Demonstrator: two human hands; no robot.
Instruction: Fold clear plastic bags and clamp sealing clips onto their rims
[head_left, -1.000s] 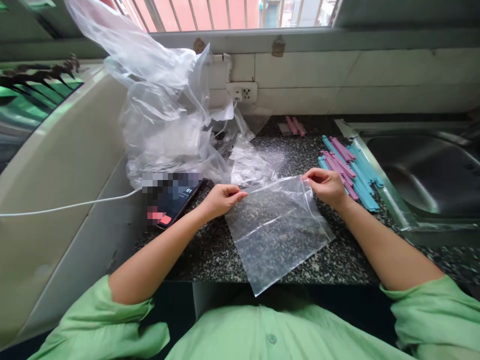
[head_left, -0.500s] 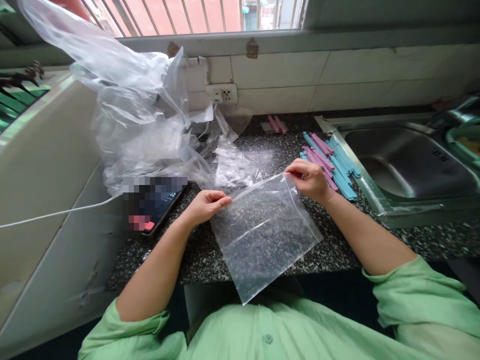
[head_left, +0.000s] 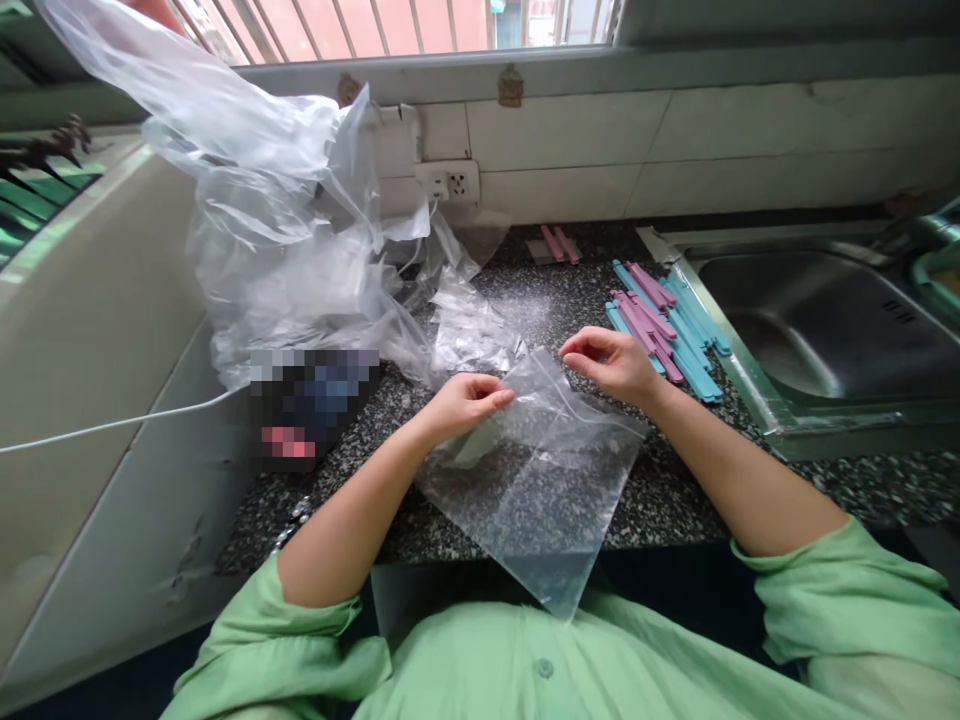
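A clear zip-lock bag (head_left: 555, 490) hangs slanted over the front edge of the counter, one corner pointing down toward my shirt. My left hand (head_left: 472, 402) pinches its upper left edge between thumb and fingers. The zip strip runs from the bag's top toward the right corner. Just right of that top, my right hand (head_left: 604, 362) is apart from the plastic, its fingers curled and the thumb and index tips slightly separated with nothing between them. Behind the bag lies a heap of small clear plastic pieces (head_left: 472, 335).
Pink and blue bag-clip sticks (head_left: 667, 330) lie beside the steel sink (head_left: 795, 310). Two more pink sticks (head_left: 561, 245) rest near the wall. A large crumpled plastic bag (head_left: 277, 230) stands at left, behind a blurred phone-like device (head_left: 319, 400) with a white cable (head_left: 135, 420).
My right hand has let go of the bag's top corner. My left hand has moved right with the bag, which has turned and now hangs with its lower corner further right.
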